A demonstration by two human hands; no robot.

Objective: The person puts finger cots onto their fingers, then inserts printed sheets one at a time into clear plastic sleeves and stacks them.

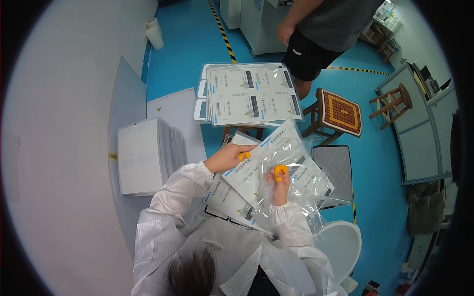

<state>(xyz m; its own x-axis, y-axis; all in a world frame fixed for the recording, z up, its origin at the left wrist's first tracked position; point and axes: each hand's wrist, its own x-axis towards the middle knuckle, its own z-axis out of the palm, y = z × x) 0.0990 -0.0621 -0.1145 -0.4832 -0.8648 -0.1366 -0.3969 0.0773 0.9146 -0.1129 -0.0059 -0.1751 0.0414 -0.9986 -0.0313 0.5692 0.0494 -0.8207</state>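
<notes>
My left hand [230, 157], with a yellow finger cover, grips the upper left edge of a printed label sheet [240, 173]. The sheet lies tilted over my lap. Over its right part my right hand [280, 183], also with yellow finger covers, is closed on crumpled clear plastic film [291, 158]. The film spreads across the sheet and down past my right sleeve. Beneath the held sheet lie more printed sheets [224, 200].
A stack of printed sheets [254, 93] lies ahead on a stool. White panels [140, 158] stand stacked at the left. A woven-topped stool [339, 112] and a round white stool [340, 246] are at the right. Another person [331, 29] stands beyond the sheets.
</notes>
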